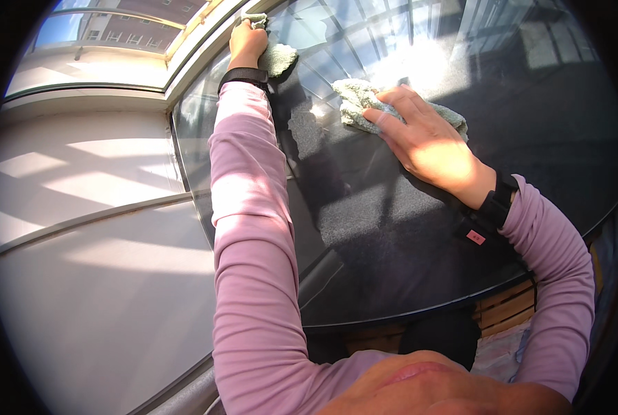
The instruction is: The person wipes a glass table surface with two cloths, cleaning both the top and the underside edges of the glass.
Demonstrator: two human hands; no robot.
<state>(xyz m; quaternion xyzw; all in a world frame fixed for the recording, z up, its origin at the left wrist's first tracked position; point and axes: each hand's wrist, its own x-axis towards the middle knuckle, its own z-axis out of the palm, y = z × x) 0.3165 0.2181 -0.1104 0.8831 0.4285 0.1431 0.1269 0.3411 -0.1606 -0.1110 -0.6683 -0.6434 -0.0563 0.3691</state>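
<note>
At the far left of a dark glass tabletop [371, 275], my left hand [249, 42] is closed around a pale green terry cloth [279, 59]. Part of that cloth sticks out above the fist and part hangs to its right. My right hand [426, 137] lies over a second pale green terry cloth [354, 104], bunched up under the fingers and flat against the glass. Bright sunlight and window bars are mirrored beside it. What the thumb of my right hand does is hidden.
A window frame [200, 54] runs along the table's left side, close to my left hand. Below it stands a pale wall panel [106, 311]. A small pink sticker [475, 237] marks the area by my right wrist. Wooden slats [506, 308] show beneath the table's near edge.
</note>
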